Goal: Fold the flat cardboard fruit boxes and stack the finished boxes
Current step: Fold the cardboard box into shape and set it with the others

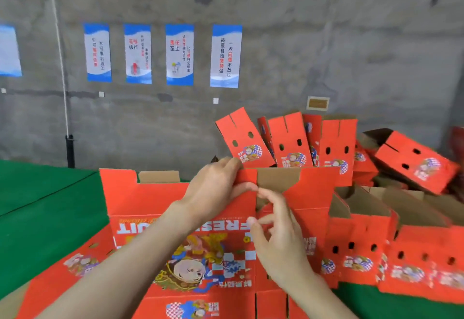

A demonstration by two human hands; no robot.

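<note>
1. Fruit box [155,208]: red cardboard, partly erected, centre of the frame. It stands on edge with its printed face toward you. The "FRESH FRUIT" lettering reads upside down, with a cartoon figure below it. Brown inner board shows through a notch in the top edge.

2. Your left hand [216,188]: centre of the frame. The fingers are curled over the top edge of the fruit box and the thumb lies on the red face, grasping the upper flap.

3. Your right hand [278,238]: just below and right of the left. Thumb and fingers are curled in a pinch on a red tab at the box's vertical seam. The index fingertip sits close to the left thumb.

4. Folded boxes [288,143]: a loose heap from centre right to the right edge, behind the fruit box. They tilt at differing angles, and oval holes show on their red sides.

5. Open-topped boxes [364,243]: lower right, side by side, brown interiors showing.

6. Flat box blank [75,268]: lower left, lying on the green table cover [37,205], partly under the fruit box.

7. Concrete wall [351,42]: upper half of the frame. It carries a row of blue-and-white posters [179,53] at upper left. A rope [59,42] hangs down at far left.
</note>
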